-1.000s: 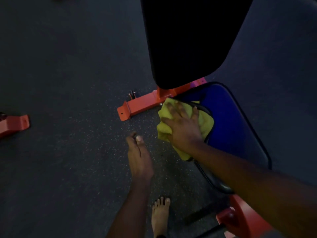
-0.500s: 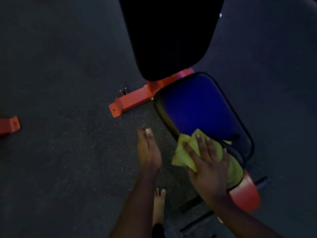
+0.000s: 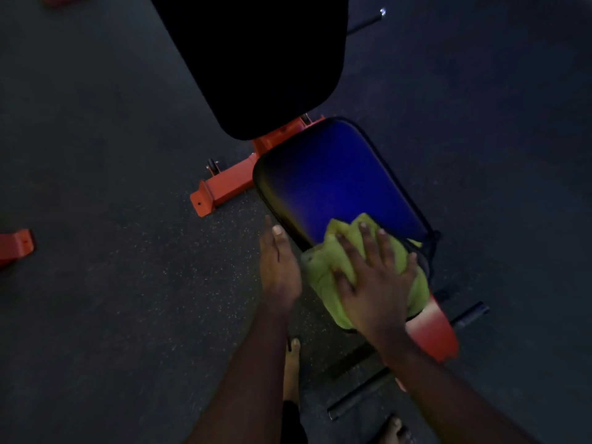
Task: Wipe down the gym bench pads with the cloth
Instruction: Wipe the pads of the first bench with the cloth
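The black seat pad (image 3: 333, 181) of the gym bench shines blue in the middle of the view, and the dark back pad (image 3: 256, 59) rises above it. A crumpled yellow-green cloth (image 3: 323, 277) lies on the near end of the seat pad. My right hand (image 3: 374, 280) presses flat on the cloth with its fingers spread. My left hand (image 3: 278, 267) hangs free just left of the seat pad, fingers straight, holding nothing.
The bench's orange frame foot (image 3: 221, 187) sticks out to the left on the dark speckled floor (image 3: 112, 299). Another orange foot (image 3: 16, 246) shows at the left edge. A black bar (image 3: 355, 398) lies below the seat, near my bare feet (image 3: 291, 370).
My right hand slid the cloth from the far end of the seat pad down to its near end, where it stays now. The left hand moved a little closer to the pad.
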Demonstrator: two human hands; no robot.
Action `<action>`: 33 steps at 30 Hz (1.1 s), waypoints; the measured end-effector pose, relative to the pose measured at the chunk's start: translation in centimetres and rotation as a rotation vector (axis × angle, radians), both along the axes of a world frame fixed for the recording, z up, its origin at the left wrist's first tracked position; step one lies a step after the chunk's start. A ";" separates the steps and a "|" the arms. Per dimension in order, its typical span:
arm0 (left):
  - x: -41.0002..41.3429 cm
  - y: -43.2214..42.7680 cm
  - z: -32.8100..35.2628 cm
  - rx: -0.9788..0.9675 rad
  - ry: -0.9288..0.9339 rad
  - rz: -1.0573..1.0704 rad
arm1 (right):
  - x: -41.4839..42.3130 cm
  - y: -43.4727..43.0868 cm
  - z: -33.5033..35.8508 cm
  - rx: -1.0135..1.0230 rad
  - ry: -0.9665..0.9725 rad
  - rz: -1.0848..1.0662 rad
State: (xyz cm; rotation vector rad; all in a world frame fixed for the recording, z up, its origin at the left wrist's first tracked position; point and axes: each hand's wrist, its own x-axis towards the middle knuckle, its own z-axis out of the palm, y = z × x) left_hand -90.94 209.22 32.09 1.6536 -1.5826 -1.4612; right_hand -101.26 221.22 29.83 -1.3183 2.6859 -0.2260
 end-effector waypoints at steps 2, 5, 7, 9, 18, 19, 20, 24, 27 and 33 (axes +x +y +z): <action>-0.6 0.5 -0.2 0.021 -0.021 -0.068 | -3.0 0.1 -0.2 -0.039 -0.048 -0.128; -1.0 0.9 -0.6 0.045 -0.028 -0.106 | -6.9 0.2 -0.9 -0.243 -0.247 -0.463; -0.8 0.5 -0.8 0.066 -0.022 -0.094 | -5.4 0.0 -1.4 -0.465 -0.319 -0.689; -0.8 0.1 -0.7 0.056 -0.030 -0.098 | -0.8 -0.6 -1.7 -0.542 -0.266 -0.790; -1.1 -0.2 -0.6 -0.040 -0.103 -0.082 | 0.4 -1.5 -2.5 -0.499 -0.242 -0.749; -1.2 -0.3 -0.4 -0.037 -0.112 -0.088 | -0.2 -1.7 -2.4 -0.474 -0.234 -0.747; -1.1 -0.4 -0.1 -0.032 -0.121 -0.102 | -0.6 -1.7 -2.2 -0.442 -0.235 -0.751; -0.6 -1.5 1.7 -0.032 -0.217 -0.227 | -2.5 -1.7 0.1 -0.402 -0.351 -0.835; -0.6 -1.1 6.8 -0.058 -0.113 -0.327 | -3.1 -0.1 4.9 -0.516 -0.434 -0.787; -2.8 -0.1 20.7 -0.172 0.101 -0.761 | -3.6 3.1 17.8 -0.757 -0.635 -0.402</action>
